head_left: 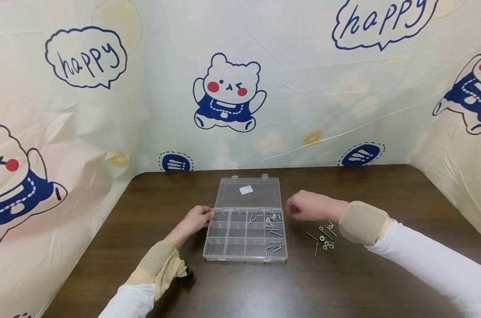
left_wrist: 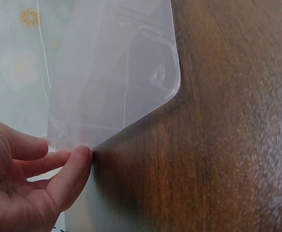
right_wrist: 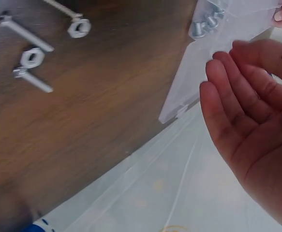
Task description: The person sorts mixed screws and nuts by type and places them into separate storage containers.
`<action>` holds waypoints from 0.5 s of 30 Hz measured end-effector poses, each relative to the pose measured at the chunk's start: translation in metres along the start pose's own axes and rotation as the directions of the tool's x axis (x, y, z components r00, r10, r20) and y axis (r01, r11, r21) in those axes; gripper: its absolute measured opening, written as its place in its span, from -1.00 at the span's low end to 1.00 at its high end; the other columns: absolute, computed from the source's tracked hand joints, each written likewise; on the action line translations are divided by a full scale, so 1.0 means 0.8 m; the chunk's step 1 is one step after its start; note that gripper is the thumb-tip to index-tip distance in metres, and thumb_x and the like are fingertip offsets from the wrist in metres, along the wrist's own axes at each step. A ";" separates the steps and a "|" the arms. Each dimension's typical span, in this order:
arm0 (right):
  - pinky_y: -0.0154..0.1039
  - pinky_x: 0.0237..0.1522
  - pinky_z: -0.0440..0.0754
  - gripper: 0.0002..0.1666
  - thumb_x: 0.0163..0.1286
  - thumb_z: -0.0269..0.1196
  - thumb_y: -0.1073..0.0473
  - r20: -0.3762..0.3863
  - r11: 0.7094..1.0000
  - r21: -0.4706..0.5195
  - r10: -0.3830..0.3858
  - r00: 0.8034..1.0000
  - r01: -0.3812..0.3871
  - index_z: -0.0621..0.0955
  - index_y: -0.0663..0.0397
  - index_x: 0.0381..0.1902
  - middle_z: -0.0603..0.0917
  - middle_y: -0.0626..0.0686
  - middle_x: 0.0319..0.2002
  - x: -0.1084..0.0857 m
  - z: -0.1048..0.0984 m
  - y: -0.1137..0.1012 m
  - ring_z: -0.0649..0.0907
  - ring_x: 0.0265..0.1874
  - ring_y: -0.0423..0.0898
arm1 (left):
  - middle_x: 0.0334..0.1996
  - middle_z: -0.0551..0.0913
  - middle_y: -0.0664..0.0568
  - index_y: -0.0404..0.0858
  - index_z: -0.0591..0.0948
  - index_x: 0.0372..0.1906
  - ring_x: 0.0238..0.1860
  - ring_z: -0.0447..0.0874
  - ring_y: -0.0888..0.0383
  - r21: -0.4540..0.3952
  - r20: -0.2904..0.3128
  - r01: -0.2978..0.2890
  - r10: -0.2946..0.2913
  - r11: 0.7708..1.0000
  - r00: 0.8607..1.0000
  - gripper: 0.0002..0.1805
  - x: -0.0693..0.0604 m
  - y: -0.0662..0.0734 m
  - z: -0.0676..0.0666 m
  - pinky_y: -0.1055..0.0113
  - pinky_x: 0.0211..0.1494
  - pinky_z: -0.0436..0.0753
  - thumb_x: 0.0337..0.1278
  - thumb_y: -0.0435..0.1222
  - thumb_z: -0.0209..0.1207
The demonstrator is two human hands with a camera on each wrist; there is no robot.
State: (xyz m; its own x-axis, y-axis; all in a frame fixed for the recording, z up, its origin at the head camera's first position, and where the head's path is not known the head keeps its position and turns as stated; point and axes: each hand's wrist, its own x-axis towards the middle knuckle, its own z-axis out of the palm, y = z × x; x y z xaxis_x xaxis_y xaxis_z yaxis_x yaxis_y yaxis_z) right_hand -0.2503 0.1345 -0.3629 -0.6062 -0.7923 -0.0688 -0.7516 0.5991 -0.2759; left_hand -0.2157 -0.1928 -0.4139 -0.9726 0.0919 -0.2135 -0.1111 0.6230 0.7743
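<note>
The clear compartment case lies open near the middle of the tabletop, its lid laid back toward the far edge. The left hand pinches the case's left side by the hinge; a tug or lift there could tip it and send the small screws in its right-hand column sliding. The right hand is just right of the hinge, thumb and fingertips drawn close; I cannot tell whether anything sits between them. A piece let go there would likely land on wood and roll. Loose bolts and nuts lie between the case and the tabletop's right edge, close to the right beige cuff, which could scatter them if it dips.
</note>
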 end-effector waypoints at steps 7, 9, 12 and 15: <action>-0.37 -0.48 0.55 -0.92 0.09 0.21 0.38 -0.056 0.993 -0.020 0.111 0.992 -0.112 0.63 0.16 -0.43 0.56 -0.10 -0.55 -0.023 0.003 0.013 0.47 -0.56 -0.24 | -0.07 0.50 -0.42 -0.67 0.41 -0.01 -0.04 0.52 -0.18 -0.002 0.013 0.003 -0.003 1.000 1.000 -0.68 0.000 0.000 -0.001 0.15 -0.08 0.63 0.28 -0.48 -0.13; -0.36 -0.49 0.55 -0.92 0.09 0.21 0.38 -0.058 0.989 0.000 0.150 0.987 -0.150 0.63 0.17 -0.43 0.56 -0.09 -0.54 -0.029 0.004 0.018 0.47 -0.56 -0.22 | -0.08 0.50 -0.42 -0.67 0.41 -0.01 -0.04 0.52 -0.18 -0.001 0.011 0.004 -0.004 1.000 1.000 -0.68 0.000 0.000 -0.001 0.15 -0.07 0.63 0.28 -0.48 -0.13; -0.35 -0.48 0.55 -0.92 0.10 0.20 0.38 -0.037 0.974 0.050 0.222 0.974 -0.220 0.62 0.19 -0.41 0.56 -0.07 -0.53 -0.037 0.005 0.025 0.47 -0.55 -0.19 | -0.08 0.50 -0.42 -0.66 0.41 0.00 -0.04 0.52 -0.17 0.005 0.010 0.009 -0.009 1.000 1.000 -0.68 0.000 0.000 -0.001 0.16 -0.07 0.63 0.28 -0.48 -0.13; -0.32 -0.47 0.56 -0.92 0.09 0.20 0.39 -0.013 0.960 0.100 0.263 0.965 -0.260 0.61 0.19 -0.41 0.56 -0.05 -0.53 -0.044 0.007 0.036 0.48 -0.53 -0.17 | -0.07 0.50 -0.43 -0.66 0.41 -0.01 -0.03 0.52 -0.17 -0.002 0.007 0.007 -0.007 1.000 1.000 -0.69 0.000 0.000 -0.001 0.16 -0.07 0.63 0.27 -0.48 -0.13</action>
State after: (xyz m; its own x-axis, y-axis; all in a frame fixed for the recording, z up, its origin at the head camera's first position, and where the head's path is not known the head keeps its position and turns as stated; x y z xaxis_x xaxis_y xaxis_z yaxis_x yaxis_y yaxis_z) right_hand -0.2491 0.1789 -0.3737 -0.7857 -0.6054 -0.1266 -0.5381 0.7700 -0.3429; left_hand -0.2160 -0.1929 -0.4135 -0.9704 0.0930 -0.2227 -0.1180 0.6222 0.7739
